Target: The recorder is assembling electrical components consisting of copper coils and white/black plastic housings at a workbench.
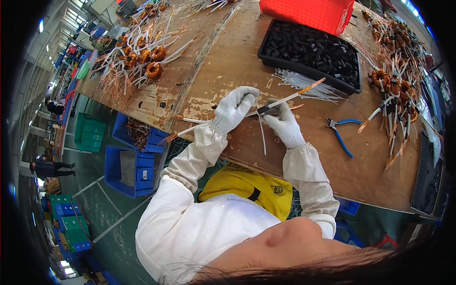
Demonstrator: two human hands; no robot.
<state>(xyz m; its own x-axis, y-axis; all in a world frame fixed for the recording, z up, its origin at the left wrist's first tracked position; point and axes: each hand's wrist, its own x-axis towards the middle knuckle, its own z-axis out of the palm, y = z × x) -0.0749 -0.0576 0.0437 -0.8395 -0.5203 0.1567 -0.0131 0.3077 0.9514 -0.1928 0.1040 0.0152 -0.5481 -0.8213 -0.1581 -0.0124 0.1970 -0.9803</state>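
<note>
My left hand (236, 107), in a white glove, is closed with its fingertips at a thin white cable tie (263, 135). The tie crosses a small black block (263, 109) on white-sleeved copper wire leads, and its tail points toward me. My right hand (286, 127), gloved too, pinches around the sleeved wire lead (294, 96) beside the block. Bare copper ends stick out past the right hand, and more ends (183, 118) show left of my left wrist. The fingers partly hide where tie, block and leads meet.
A black tray (304, 71) of small black blocks stands beyond my hands, with loose cable ties (304, 81) before it. Blue-handled cutters (341, 133) lie to the right. Copper-wound ring coils (154, 70) are heaped far left, more coils (394, 85) right. Blue bins (129, 171) stand below left.
</note>
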